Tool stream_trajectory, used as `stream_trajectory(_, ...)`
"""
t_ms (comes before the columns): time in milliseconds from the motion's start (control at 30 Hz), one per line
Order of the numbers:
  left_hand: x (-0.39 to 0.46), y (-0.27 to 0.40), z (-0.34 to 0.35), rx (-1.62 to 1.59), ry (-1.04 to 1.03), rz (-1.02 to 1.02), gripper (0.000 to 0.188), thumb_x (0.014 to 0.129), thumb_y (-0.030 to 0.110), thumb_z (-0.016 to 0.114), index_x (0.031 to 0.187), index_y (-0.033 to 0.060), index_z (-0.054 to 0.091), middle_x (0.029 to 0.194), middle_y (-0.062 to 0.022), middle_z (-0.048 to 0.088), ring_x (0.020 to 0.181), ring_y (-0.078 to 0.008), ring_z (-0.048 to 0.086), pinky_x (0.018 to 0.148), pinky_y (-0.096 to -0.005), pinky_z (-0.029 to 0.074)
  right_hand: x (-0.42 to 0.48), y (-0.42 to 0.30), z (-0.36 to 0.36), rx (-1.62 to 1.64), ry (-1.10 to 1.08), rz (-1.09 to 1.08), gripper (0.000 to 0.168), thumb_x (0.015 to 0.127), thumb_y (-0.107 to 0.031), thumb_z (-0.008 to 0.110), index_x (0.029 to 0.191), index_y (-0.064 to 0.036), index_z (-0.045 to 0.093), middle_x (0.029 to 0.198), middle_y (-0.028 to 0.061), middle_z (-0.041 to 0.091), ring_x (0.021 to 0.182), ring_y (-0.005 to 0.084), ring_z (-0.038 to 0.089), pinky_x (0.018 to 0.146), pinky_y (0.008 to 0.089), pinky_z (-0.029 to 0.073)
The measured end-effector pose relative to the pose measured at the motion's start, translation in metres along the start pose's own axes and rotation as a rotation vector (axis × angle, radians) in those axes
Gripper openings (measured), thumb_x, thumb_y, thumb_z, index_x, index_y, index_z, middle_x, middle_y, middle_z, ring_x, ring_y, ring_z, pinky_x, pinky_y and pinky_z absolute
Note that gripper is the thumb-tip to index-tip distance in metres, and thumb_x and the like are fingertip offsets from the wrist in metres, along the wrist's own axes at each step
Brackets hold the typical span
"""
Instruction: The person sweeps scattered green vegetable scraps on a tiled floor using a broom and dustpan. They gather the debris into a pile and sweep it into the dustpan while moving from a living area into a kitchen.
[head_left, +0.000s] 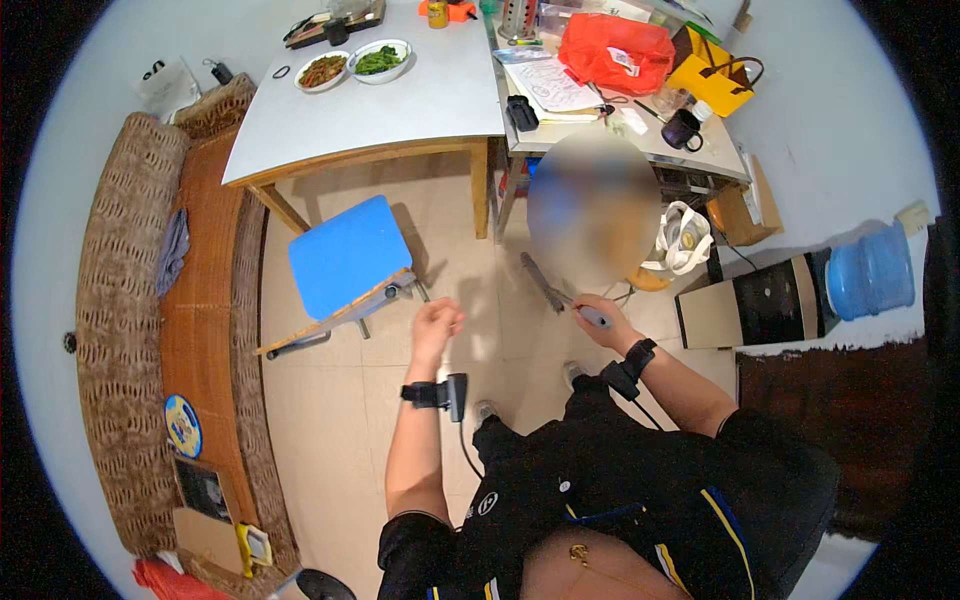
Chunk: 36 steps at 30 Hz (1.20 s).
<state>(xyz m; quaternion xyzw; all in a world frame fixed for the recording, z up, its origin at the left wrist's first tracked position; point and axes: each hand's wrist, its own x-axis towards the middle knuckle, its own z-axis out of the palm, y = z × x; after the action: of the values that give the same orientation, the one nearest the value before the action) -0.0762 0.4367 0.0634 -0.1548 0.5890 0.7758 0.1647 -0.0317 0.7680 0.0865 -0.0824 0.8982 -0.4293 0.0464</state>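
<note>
My right hand (600, 322) is closed around the grey end of a handle (595, 316). A dark grey, fuzzy strip (541, 281) lies low near the floor just beyond that hand, and a thin rod runs between them; it looks like the head of a mop or broom. My left hand (437, 326) is raised over the tiled floor with its fingers loosely curled and no object seen in it. To its left stands a chair with a blue seat (349, 255) and a wooden-edged back. Both wrists wear black straps with small devices and cables.
A white table (375, 120) bears two dishes of food. The side table (551, 135) holds papers, a red bag (615, 52) and a dark mug (681, 130). A water dispenser (750, 304) lies right, a patterned sofa (127, 337) left. A blurred patch hides the area before my right hand.
</note>
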Motion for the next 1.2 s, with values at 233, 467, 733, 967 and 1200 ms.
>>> stream_trajectory(233, -0.019, -0.043, 0.177, 0.345, -0.239, 0.082, 0.043, 0.082, 0.01, 0.061, 0.12, -0.0005, 0.045, 0.107, -0.0125, 0.057, 0.092, -0.0202, 0.06, 0.075, -0.0295, 0.051, 0.033, 0.081, -0.021, -0.19, -0.189, -0.257, 0.037, 0.064, -0.004, 0.066, 0.098, -0.007, 0.053, 0.1, 0.0145, 0.056, 0.091, 0.0365, 0.054, 0.077, 0.0395, 0.045)
stream_trajectory(467, -0.028, -0.088, 0.298, 0.555, -0.03, 0.227, 0.054, 0.079, 0.015, 0.065, 0.125, 0.0002, 0.041, 0.116, -0.0169, 0.049, 0.093, -0.0262, 0.058, 0.08, -0.0319, 0.048, 0.045, 0.156, -0.035, -0.186, -0.358, -0.156, 0.038, 0.067, -0.006, 0.06, 0.105, -0.002, 0.055, 0.113, 0.0233, 0.052, 0.097, 0.0374, 0.054, 0.08, 0.0385, 0.046)
stream_trajectory(733, -0.043, -0.153, 0.322, 0.671, 0.309, 0.27, 0.04, 0.084, 0.018, 0.057, 0.115, -0.0064, 0.049, 0.1, -0.0251, 0.058, 0.09, -0.0374, 0.058, 0.078, -0.0376, 0.047, 0.018, 0.172, -0.016, -0.23, -0.632, -0.084, 0.027, 0.071, -0.005, 0.057, 0.098, -0.007, 0.056, 0.115, 0.0202, 0.052, 0.101, 0.0343, 0.054, 0.081, 0.0355, 0.046)
stream_trajectory(967, -0.095, -0.092, 0.32, 0.923, 0.349, 0.31, 0.029, 0.078, 0.015, 0.061, 0.101, -0.0036, 0.058, 0.09, -0.0231, 0.061, 0.077, -0.0341, 0.061, 0.068, -0.0378, 0.049, -0.001, 0.12, -0.033, 0.04, -0.682, -0.363, 0.023, 0.071, -0.015, 0.058, 0.092, -0.007, 0.057, 0.094, 0.0134, 0.06, 0.095, 0.0353, 0.056, 0.076, 0.0371, 0.048)
stream_trajectory(1200, -0.104, -0.117, 0.3, 0.86, 0.595, 0.471, 0.024, 0.079, 0.013, 0.06, 0.096, -0.0024, 0.056, 0.082, -0.0227, 0.059, 0.071, -0.0353, 0.059, 0.065, -0.0392, 0.049, 0.009, 0.107, -0.008, -0.013, -0.667, -0.474, 0.031, 0.073, -0.027, 0.056, 0.096, -0.006, 0.057, 0.11, 0.021, 0.055, 0.098, 0.0386, 0.055, 0.077, 0.0372, 0.047)
